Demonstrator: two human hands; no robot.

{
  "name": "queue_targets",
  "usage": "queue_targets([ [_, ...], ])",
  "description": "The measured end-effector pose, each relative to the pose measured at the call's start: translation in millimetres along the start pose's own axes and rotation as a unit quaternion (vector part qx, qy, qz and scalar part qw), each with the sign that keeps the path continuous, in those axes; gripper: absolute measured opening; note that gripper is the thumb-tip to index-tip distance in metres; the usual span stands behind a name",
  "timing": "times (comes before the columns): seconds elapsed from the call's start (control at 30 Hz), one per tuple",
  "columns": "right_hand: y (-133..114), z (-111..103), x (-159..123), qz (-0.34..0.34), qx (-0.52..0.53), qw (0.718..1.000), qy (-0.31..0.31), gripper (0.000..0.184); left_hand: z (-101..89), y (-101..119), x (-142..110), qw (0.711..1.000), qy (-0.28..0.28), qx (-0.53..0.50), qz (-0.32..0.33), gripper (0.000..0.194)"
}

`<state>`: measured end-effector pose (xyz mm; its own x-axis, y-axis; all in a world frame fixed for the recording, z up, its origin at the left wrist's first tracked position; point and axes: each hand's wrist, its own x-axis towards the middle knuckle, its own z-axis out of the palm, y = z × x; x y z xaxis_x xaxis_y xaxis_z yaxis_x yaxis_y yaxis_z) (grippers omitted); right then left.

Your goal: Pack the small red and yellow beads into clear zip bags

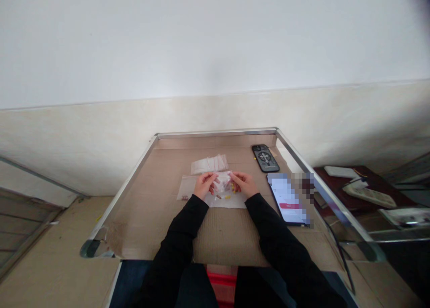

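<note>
A small clear plastic bag is stretched between my two hands above the cardboard. My left hand pinches its left side, and my right hand grips the right side with closed fingers. Below the bag lies a white sheet. On or just over it are a small yellow piece and a small brownish piece; more yellow bits show by my right fingers. Another clear bag with small reddish pieces lies left of my left hand, partly covered by it. Behind my hands is a spread of flat clear bags.
Cardboard lines the metal-framed table. At the right lie a black-cased phone and a larger device with a lit screen. A metal rail runs along that side; beyond it, a power strip rests on a dark red surface.
</note>
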<state>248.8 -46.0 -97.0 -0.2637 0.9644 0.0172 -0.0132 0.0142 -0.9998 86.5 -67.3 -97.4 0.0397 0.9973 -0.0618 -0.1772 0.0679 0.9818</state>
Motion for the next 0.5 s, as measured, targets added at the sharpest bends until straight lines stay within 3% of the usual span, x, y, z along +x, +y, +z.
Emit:
queue_targets([
  [0.5,2.6,2.9,-3.0,0.003,-0.032,0.999,-0.030,0.034,4.1,0.5,-3.7,1.000,-0.008,-0.003,0.023,0.025],
])
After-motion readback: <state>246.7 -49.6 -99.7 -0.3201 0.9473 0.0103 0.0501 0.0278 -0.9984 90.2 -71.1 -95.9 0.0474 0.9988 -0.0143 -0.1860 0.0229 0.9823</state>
